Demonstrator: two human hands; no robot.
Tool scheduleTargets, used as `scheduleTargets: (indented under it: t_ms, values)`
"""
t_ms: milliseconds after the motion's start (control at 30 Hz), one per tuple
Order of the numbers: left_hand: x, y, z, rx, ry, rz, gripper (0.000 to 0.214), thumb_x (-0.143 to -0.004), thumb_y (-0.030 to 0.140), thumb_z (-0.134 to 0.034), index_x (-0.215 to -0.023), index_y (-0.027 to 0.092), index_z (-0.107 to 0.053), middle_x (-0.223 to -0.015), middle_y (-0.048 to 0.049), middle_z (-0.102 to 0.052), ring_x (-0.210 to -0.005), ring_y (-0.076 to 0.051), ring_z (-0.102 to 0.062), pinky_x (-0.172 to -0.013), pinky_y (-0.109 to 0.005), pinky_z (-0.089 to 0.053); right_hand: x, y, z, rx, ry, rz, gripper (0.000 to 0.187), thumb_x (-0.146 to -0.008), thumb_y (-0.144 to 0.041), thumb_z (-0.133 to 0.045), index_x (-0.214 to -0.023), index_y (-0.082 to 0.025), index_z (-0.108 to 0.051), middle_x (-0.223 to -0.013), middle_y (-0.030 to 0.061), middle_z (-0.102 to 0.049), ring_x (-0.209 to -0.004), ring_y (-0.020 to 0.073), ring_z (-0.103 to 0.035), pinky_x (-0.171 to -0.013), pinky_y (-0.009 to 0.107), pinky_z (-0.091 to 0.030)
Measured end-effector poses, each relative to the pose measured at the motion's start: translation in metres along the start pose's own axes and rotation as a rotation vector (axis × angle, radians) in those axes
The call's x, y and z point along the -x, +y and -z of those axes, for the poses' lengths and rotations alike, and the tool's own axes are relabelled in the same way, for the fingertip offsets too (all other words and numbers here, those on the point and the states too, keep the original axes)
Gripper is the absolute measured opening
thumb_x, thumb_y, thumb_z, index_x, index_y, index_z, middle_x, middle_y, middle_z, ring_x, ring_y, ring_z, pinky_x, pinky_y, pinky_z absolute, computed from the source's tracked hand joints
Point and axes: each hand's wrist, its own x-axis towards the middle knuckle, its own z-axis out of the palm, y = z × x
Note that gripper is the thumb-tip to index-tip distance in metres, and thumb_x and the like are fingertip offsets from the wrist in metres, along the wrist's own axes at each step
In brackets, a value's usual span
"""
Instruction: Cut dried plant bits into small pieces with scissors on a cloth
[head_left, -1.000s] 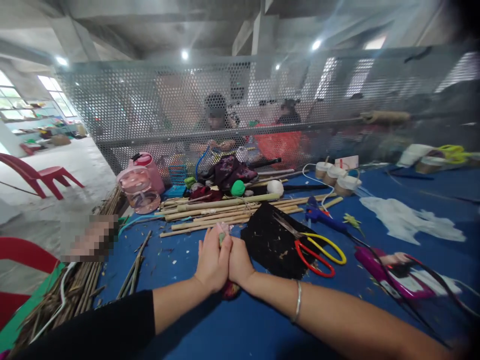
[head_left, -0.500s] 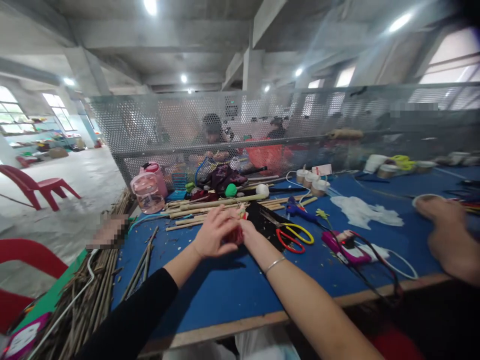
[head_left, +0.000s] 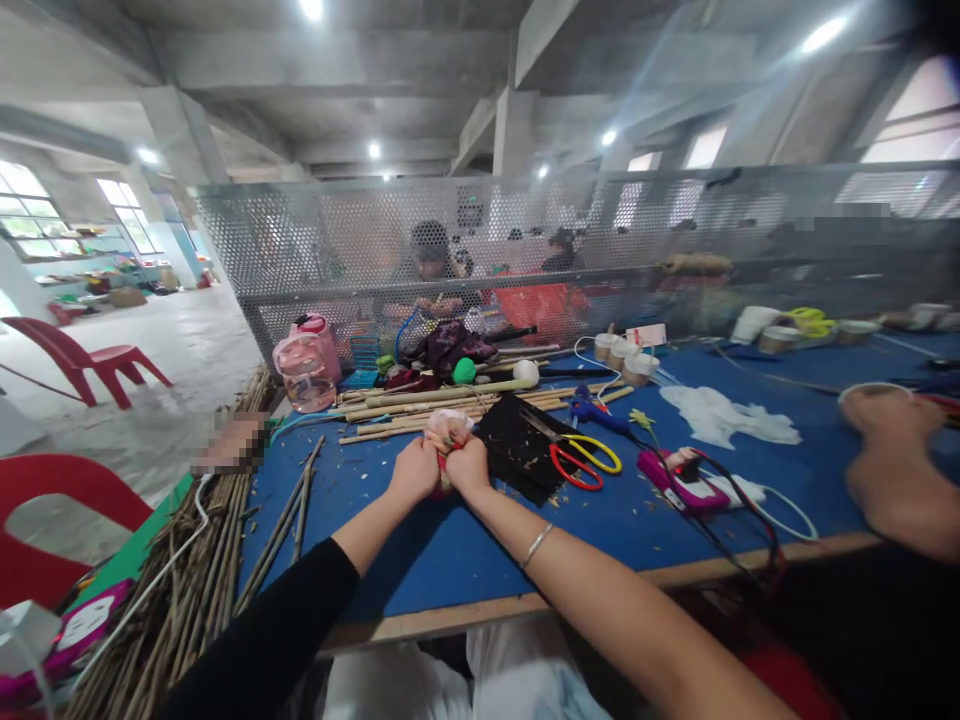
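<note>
Both of my hands are closed round a small pale pink and red bundle (head_left: 450,422), its exact kind unclear. My left hand (head_left: 414,472) grips its left side, and my right hand (head_left: 466,466) grips the right side, knuckles close together. Pale pink material shows beyond the fingers, with some red between the hands. Just right of my right hand, a black cloth (head_left: 517,455) lies on the blue table (head_left: 420,570), covered in scraps. Scissors (head_left: 574,462) with one red and one yellow handle rest partly on that cloth.
Bamboo sticks (head_left: 390,408) lie beyond my hands, near green and white balls. A pink bottle (head_left: 306,375) stands at back left. To the right are a blue glue gun (head_left: 600,415), a purple power strip (head_left: 675,480), white plastic and another person's arm (head_left: 892,480).
My left hand, spread over the bundle before, has closed on its side. My right hand has come round to the right side. The bundle's pale pink top now shows more.
</note>
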Motion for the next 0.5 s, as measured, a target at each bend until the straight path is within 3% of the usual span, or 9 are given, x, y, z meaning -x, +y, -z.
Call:
scheduleTargets:
  t_ms: [100, 167, 233, 300, 367, 500]
  values:
    - [0.011, 0.001, 0.003, -0.142, 0.100, -0.178, 0.025, -0.078, 0.025, -0.047, -0.093, 0.014, -0.064, -0.112, -0.0208, -0.062, -0.119, -0.036, -0.047, -0.100, -0.051, -0.031, 0.016, -0.008, 0.008, 0.020, -0.074, 0.025, 0.013, -0.064, -0.023, -0.057, -0.071, -0.014, -0.064, -0.070, 0.0031, -0.067, -0.073, 0.0191, -0.059, -0.070, 0.026, -0.047]
    - [0.026, -0.003, 0.004, -0.161, 0.127, -0.353, 0.040, -0.077, 0.022, -0.047, -0.115, 0.015, -0.056, -0.133, -0.0179, -0.049, -0.131, -0.034, -0.034, -0.107, -0.054, -0.021, 0.032, -0.014, 0.017, 0.023, -0.141, 0.055, 0.011, -0.065, -0.024, -0.057, -0.067, -0.016, -0.064, -0.068, 0.0028, -0.066, -0.071, 0.0183, -0.059, -0.070, 0.025, -0.046]
    - [0.043, -0.012, 0.005, -0.047, 0.025, -0.490, 0.048, -0.081, 0.023, -0.041, -0.129, 0.019, -0.046, -0.140, -0.0127, -0.043, -0.133, -0.028, -0.032, -0.110, -0.049, -0.020, 0.049, -0.017, 0.024, 0.028, -0.215, 0.085, 0.009, -0.065, -0.025, -0.060, -0.064, -0.017, -0.063, -0.065, 0.0019, -0.065, -0.067, 0.0171, -0.057, -0.066, 0.024, -0.045]
    - [0.051, -0.021, 0.006, 0.000, -0.083, -0.601, 0.049, -0.082, 0.030, -0.043, -0.131, 0.022, -0.044, -0.139, -0.0103, -0.045, -0.133, -0.027, -0.033, -0.111, -0.049, -0.017, 0.056, -0.016, 0.026, 0.107, -0.261, 0.170, 0.015, -0.069, -0.028, -0.059, -0.058, -0.018, -0.059, -0.061, 0.0012, -0.061, -0.059, 0.0144, -0.052, -0.061, 0.024, -0.044]
    - [0.046, -0.026, 0.004, -0.015, -0.083, -0.571, 0.047, -0.083, 0.036, -0.045, -0.127, 0.023, -0.048, -0.135, -0.0113, -0.048, -0.128, -0.029, -0.039, -0.111, -0.051, -0.015, 0.047, -0.011, 0.021, 0.161, -0.287, 0.180, 0.020, -0.071, -0.030, -0.058, -0.055, -0.018, -0.058, -0.058, 0.0010, -0.059, -0.055, 0.0134, -0.049, -0.059, 0.024, -0.043]
    - [0.001, -0.017, -0.005, 0.019, -0.019, -0.246, 0.039, -0.088, 0.045, -0.038, -0.111, 0.020, -0.057, -0.116, -0.0132, -0.060, -0.113, -0.027, -0.051, -0.104, -0.047, -0.029, -0.004, 0.005, -0.003, 0.115, -0.317, 0.077, 0.026, -0.079, -0.033, -0.049, -0.064, -0.017, -0.065, -0.064, 0.0030, -0.064, -0.059, 0.0150, -0.053, -0.061, 0.026, -0.045]
